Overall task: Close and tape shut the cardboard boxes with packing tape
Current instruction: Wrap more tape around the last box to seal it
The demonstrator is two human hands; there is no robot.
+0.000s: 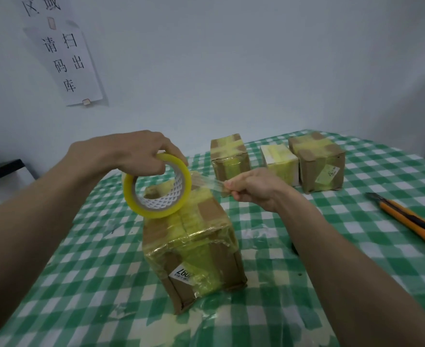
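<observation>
A brown cardboard box [196,244] stands in the middle of the table, flaps down, with yellowish tape over its top and front. Just above its far end my left hand [141,154] grips a yellow roll of packing tape [156,186] by the rim, held upright. My right hand [251,189] pinches the free end of the tape strip [206,182], which stretches clear from the roll to the right over the box.
Three taped boxes stand at the back: a brown one [229,159], a white one [279,164] and a larger brown one [319,164]. An orange utility knife [411,221] lies at the right on the green checked tablecloth [81,271]. A paper sign [66,53] hangs on the wall.
</observation>
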